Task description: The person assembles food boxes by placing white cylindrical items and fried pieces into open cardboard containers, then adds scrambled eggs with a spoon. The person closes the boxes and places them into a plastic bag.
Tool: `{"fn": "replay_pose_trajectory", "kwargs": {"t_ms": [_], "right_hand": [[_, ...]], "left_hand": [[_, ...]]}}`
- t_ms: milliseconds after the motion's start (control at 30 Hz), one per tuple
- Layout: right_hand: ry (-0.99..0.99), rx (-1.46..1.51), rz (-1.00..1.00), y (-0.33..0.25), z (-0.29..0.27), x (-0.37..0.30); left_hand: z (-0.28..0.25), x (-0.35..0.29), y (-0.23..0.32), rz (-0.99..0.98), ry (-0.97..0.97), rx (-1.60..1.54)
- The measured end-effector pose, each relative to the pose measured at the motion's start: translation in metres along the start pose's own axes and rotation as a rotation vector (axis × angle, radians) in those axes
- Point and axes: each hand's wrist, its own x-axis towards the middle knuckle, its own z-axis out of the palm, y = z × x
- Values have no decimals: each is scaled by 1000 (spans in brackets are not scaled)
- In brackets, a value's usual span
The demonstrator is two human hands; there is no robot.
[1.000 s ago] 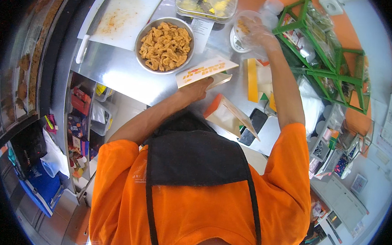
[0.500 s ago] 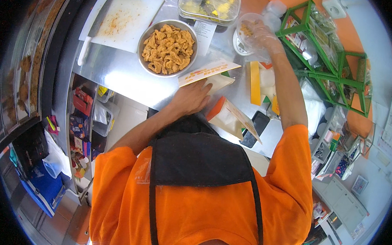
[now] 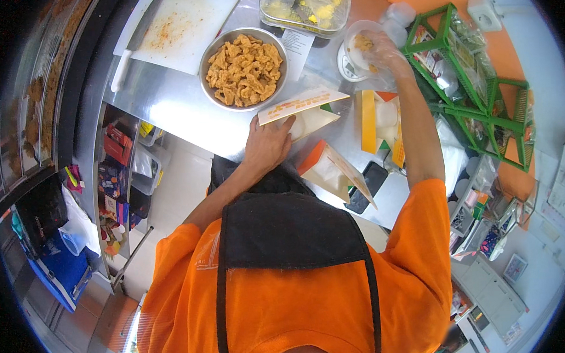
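Note:
My bare left hand (image 3: 267, 145) is at the near side of an open paper food box (image 3: 311, 121), its fingers hooked over the box's edge under the raised printed lid. My right hand (image 3: 387, 53), in a clear plastic glove, is at the right side of a clear plastic bowl (image 3: 354, 31). A few golden-brown fried pieces (image 3: 364, 43) lie in that bowl. Its fingers blur with the glove and bowl, so their grip is unclear. The bowl is over a white kitchen scale (image 3: 348, 65). Left of it stands a metal bowl (image 3: 284, 66) full of fried pieces (image 3: 243, 71).
Two more open paper boxes (image 3: 368, 122) (image 3: 332, 168) stand near a black phone (image 3: 368, 185). A white cutting board (image 3: 188, 29) with a knife (image 3: 123, 68) lies at far left. A lidded container (image 3: 307, 11) is at the back; green baskets (image 3: 447, 56) line the right.
My left hand has shifted slightly left along the box's near edge. My right hand has moved a little; the pieces in the clear bowl look differently placed.

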Motion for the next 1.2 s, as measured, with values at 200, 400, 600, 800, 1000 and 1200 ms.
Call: {"fn": "replay_pose_trajectory", "kwargs": {"t_ms": [200,400,600,800,1000,1200], "right_hand": [[47,313,46,11,-3,-5],[108,687,-16,11,-12,-17],[149,856,113,-5,-43,-41],[193,1097,135,-48,-73,-96],[-21,1376,137,-95,-59,-184],[-408,1490,285,-123,3,-207]], "left_hand": [[-2,-3,-10,-53,-60,-18],[0,-5,-9,-92,34,-205],[-3,1,-16,-73,22,-165],[3,9,-10,-123,-44,-136],[7,10,-11,-98,-10,-104],[7,11,-9,-108,-16,-81]]}}
